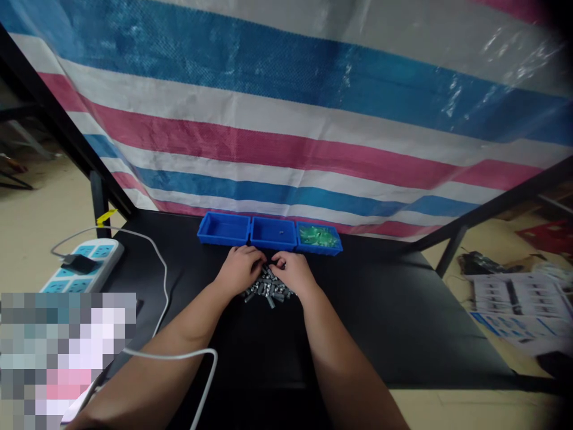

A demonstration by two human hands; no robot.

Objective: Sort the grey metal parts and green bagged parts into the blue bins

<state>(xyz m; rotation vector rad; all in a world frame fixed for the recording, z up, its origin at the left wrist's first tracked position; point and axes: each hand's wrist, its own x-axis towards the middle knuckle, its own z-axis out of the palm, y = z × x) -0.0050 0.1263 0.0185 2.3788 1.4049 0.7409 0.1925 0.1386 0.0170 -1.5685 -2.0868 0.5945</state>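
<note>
A loose pile of small grey and silvery hardware pieces (271,289), some of them short cylinders, lies on the black table. My left hand (242,269) is at the pile's upper left edge, fingers curled and pressed together. Across from it, my right hand (295,272) has its thumb and fingers bent into a pinch over the pile. Whatever sits between the fingertips of either hand is too small or hidden to name. Just beyond my hands stand a left blue bin (224,242), a middle blue bin (273,245) with one tiny piece inside, and a right blue bin (320,251) holding green translucent pieces.
A white power strip (114,254) with a black plug (78,264) lies on the left, its grey cable (165,275) looping over the table. Another white cable (179,356) crosses above my left forearm. Behind the bins hangs a striped plastic sheet (268,143). Black frame posts flank the table.
</note>
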